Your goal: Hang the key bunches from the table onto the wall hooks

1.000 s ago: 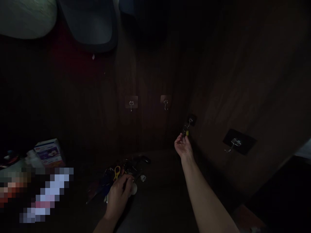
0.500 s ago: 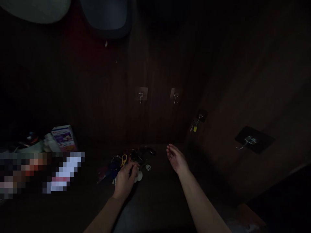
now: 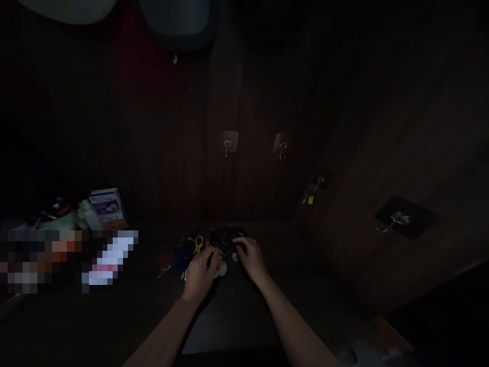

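A jumbled pile of small items, looking like keys and keychains (image 3: 185, 253), lies on a dark wooden surface. A yellow clip-like ring (image 3: 198, 243) and a white round tag (image 3: 221, 269) stand out in it. My left hand (image 3: 200, 274) is at the front of the pile with its fingers curled in; what they hold is hidden. At the pile's right side is my right hand (image 3: 252, 261), its thumb and index finger close together on a dark item too dim to name. A small pale piece (image 3: 235, 257) sits between the hands.
Metal hooks on adhesive plates are fixed to the back wall (image 3: 228, 142) and right wall (image 3: 400, 218). Keys with a yellow tag (image 3: 310, 200) hang from a corner hook. Purple-and-orange boxes (image 3: 109, 208) stand at left. Caps or bags (image 3: 178, 23) hang above. Lighting is dim.
My right hand has moved left from beside the pile to its right edge, and its fingers have drawn together. My left hand stays at the pile. The view has shifted slightly.
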A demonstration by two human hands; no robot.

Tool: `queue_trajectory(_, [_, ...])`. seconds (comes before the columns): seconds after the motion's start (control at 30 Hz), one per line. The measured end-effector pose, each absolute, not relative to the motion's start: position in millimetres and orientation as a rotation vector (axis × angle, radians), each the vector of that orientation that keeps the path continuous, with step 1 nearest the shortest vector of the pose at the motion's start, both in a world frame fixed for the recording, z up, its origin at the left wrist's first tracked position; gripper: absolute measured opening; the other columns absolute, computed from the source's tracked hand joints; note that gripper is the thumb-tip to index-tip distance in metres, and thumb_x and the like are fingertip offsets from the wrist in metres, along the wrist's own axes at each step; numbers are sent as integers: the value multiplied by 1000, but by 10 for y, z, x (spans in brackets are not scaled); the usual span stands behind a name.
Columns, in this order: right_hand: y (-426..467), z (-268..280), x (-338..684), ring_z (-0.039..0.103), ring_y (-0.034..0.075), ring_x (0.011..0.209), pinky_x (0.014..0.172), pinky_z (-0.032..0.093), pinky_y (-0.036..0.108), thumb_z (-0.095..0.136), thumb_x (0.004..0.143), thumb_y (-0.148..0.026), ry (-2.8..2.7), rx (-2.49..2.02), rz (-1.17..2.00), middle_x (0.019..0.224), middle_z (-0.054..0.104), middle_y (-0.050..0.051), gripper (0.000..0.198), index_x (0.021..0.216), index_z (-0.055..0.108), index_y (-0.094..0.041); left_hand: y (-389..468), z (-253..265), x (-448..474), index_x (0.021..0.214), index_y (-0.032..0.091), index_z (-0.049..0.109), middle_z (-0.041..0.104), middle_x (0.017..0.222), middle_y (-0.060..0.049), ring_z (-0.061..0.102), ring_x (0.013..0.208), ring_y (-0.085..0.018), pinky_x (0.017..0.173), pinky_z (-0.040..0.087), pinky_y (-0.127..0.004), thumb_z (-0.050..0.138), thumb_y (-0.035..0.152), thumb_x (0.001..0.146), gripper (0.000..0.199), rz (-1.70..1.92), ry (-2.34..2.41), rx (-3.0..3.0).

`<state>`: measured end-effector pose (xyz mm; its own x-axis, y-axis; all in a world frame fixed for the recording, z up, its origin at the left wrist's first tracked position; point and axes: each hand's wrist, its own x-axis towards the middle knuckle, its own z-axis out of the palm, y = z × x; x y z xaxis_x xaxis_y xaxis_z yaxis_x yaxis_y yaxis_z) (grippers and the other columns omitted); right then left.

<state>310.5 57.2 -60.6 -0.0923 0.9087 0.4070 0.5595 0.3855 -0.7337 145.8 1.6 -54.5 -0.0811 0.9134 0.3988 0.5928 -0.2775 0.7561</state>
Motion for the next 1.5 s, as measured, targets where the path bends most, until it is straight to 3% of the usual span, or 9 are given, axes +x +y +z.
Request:
queue_trajectory(0.2, [565,-753,3059,51,24,111,91,39,41,52,82,-22,-1910,-1481,236,117,61,7,28,107,64,-26,8,-538,1455,88,22,65,67,64,1,64,64,-15,60,46,-23,37,37,90,32,1285,1612,1846])
queue_trajectory(0.4, [557,-763,3049,49,26,115,92,37,42,52,83,-26,-1957,-1506,190,119,60,8,25,104,64,-26,0,-513,1458,89,22,64,67,66,0,65,68,-16,65,46,-24,37,35,90,30,1271,1624,1864])
queue_trajectory(0.6, [556,-729,3109,56,24,96,84,41,37,51,81,-28,-1869,-1371,341,95,66,4,14,87,63,-25,7,-516,1459,89,22,64,68,67,0,65,72,-17,70,47,-26,38,34,90,29,1314,1600,1870])
queue_trajectory(0.73, [542,-682,3137,59,21,77,72,43,32,50,81,-38,-1695,-1275,553,79,65,3,18,79,61,-23,29,-553,1457,90,21,65,70,74,-2,66,78,-17,76,48,-28,38,32,91,29,1321,1602,1873])
queue_trajectory(0.93, [430,-562,3083,61,19,60,58,46,28,61,74,-49,-1456,-1102,878,65,64,-1,26,77,61,-23,63,-588,1468,112,24,60,66,109,-5,59,106,-20,93,45,-36,49,24,87,27,1408,1496,2080])
queue_trajectory(1.07, [346,-484,3026,62,18,61,59,49,28,65,72,-45,-1445,-1002,936,65,65,-1,22,75,64,-23,48,-585,1480,122,25,53,63,118,-6,57,110,-21,98,43,-40,59,28,82,40,1362,1380,2223])
queue_trajectory(1.27, [331,-457,3007,62,16,62,56,50,26,70,68,-40,-1346,-928,1030,70,67,0,19,75,67,-22,36,-606,1472,111,24,60,69,103,-3,62,99,-17,89,48,-31,49,27,89,25,1356,1452,2067])
queue_trajectory(1.5, [331,-475,3002,66,19,80,68,53,29,71,69,-36,-1399,-821,1220,90,70,5,32,98,67,-23,55,-611,1444,112,20,60,68,105,-6,62,99,-17,87,48,-29,42,30,92,29,1453,1471,1900])
